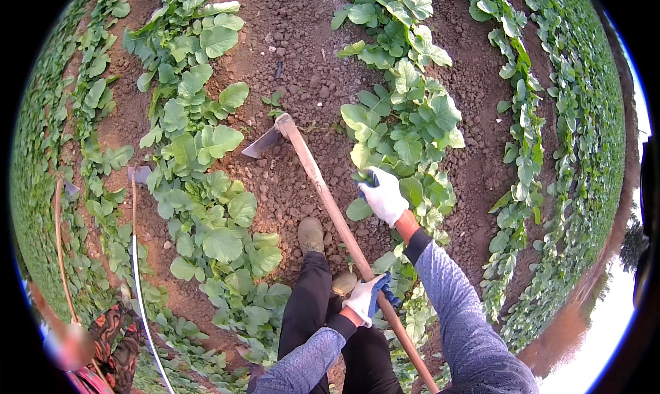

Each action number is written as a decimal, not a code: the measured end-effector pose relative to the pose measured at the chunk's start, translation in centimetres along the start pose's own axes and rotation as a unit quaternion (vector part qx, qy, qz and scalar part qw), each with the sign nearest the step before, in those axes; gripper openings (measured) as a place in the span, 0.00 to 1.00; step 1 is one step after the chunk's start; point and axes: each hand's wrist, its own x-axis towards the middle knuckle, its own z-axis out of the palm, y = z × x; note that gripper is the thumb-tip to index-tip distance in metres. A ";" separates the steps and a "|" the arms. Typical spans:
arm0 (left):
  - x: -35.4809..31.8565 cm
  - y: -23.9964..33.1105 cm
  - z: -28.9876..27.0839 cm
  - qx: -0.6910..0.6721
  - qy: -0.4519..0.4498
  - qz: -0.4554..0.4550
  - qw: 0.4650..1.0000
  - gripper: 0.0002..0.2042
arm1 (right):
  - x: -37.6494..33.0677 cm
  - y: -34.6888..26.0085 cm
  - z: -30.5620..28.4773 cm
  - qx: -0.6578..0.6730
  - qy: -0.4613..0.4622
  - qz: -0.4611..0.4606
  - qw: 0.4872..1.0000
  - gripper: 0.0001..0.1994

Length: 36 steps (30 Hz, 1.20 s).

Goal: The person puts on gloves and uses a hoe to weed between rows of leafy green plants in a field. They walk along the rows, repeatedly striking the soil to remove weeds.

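My left hand [364,300], in a white glove with blue fingers, is wrapped round the wooden handle of a hoe [323,190]. The handle slants from the lower right up to the hoe's head, and the metal blade [261,144] rests at the soil in the furrow. Further up on the right, my right hand [384,196], gloved alike, is off the handle. Its fingers are curled in at the edge of a row of broad-leaved green plants [405,143]. Leaves and the glove hide what they pinch, if anything. A small weed-like plant [273,100] stands beyond the blade.
Another leafy row [223,243] runs along the left of the furrow, with more rows at both sides. My shoe [311,234] stands on the cloddy soil [292,195]. At the lower left, a person [113,342] is near two long-handled hoes [135,208].
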 end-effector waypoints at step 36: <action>-18.6 4.2 25.7 0.278 0.207 0.381 0.857 0.12 | -39.8 -30.4 -27.7 0.348 -0.195 0.451 0.798 0.07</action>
